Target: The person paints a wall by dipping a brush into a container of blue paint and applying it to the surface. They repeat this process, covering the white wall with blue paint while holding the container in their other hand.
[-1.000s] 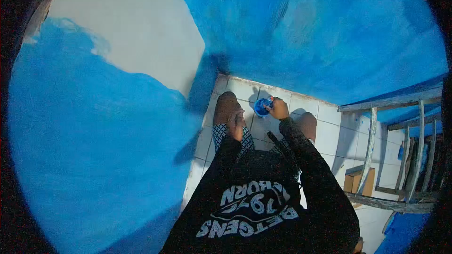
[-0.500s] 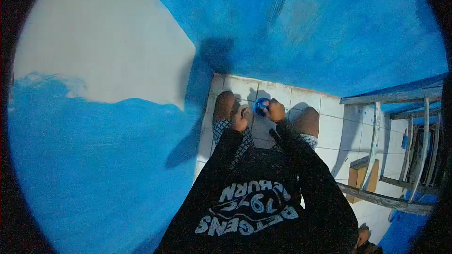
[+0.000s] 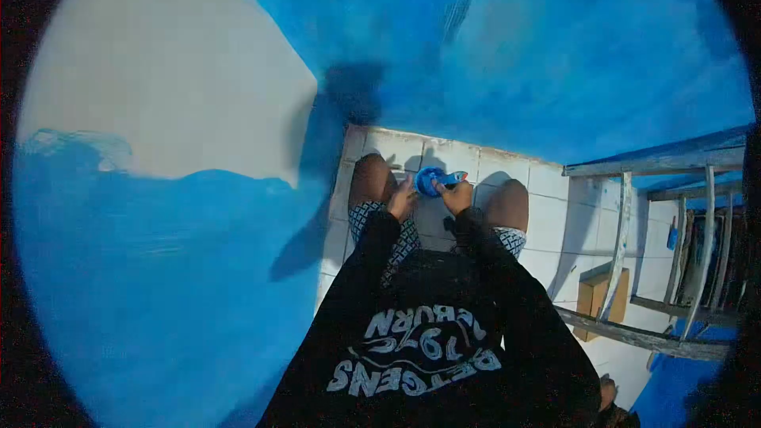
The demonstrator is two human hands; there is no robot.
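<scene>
Between my knees, a small round container of blue paint (image 3: 424, 184) is low over the tiled floor. My left hand (image 3: 403, 200) is curled at its left rim, fingers closed against the side. My right hand (image 3: 457, 198) grips a blue-smeared paintbrush (image 3: 452, 178) with a reddish handle tip, lying across the right side of the container. Its bristle end is hard to make out against the blue paint. Both forearms are in black sleeves.
A half-painted wall (image 3: 158, 269), blue below and pale above, stands at the left. A blue wall (image 3: 515, 55) rises ahead. On the right are a wooden ladder (image 3: 622, 246) and a cardboard box (image 3: 598, 301) on white tiles (image 3: 547, 222).
My left hand has come up to the container's rim. My right hand has turned, and the paintbrush now lies more sideways, with its handle showing. The view has shifted slightly.
</scene>
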